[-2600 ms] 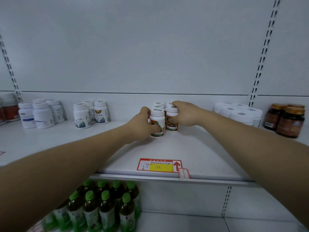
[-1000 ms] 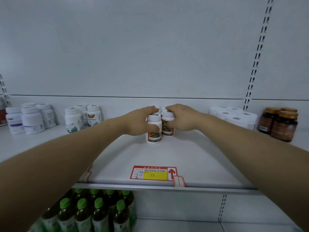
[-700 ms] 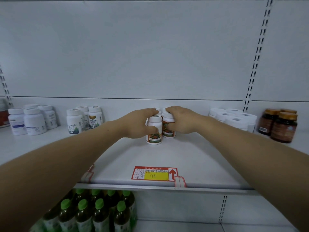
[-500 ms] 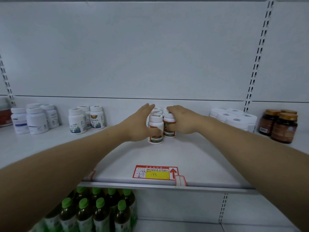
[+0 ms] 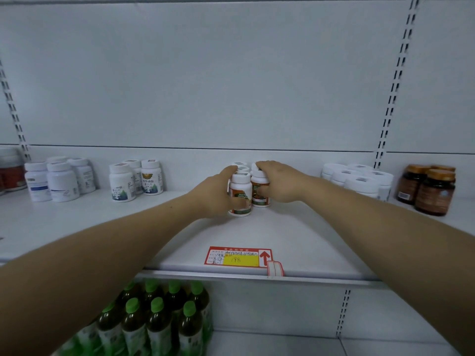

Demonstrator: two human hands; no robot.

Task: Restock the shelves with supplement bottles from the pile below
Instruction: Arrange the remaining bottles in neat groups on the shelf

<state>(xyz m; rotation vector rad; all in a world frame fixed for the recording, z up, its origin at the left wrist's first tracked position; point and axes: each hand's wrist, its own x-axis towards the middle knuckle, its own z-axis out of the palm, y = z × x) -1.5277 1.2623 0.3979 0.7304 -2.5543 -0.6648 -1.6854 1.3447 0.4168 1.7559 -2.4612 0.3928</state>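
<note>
Two small white plastic bottles with white screw caps and orange-green labels stand upright and touching at the back centre of the white metal shelf point(image 5: 295, 242), with more caps of the same kind behind them at 12 o'clock. The left hand point(image 5: 213, 196) wraps the left bottle point(image 5: 241, 194) from 9 o'clock, its thumb across the label. The right hand point(image 5: 280, 182) covers the cap of the right bottle point(image 5: 259, 191), its fingers point(image 5: 264, 167) curled over it and its thumb on the label. What the bottles contain cannot be seen.

At 9 o'clock stand round white tubs point(image 5: 60, 181) and smaller green-labelled bottles point(image 5: 136, 178); at 3 o'clock, squat white jars point(image 5: 359, 179) and brown jars point(image 5: 431, 191) with amber lids. A red-and-yellow price tag point(image 5: 237, 258) lies flat at 6 o'clock. Green-capped dark drinks point(image 5: 154, 322) fill the shelf below.
</note>
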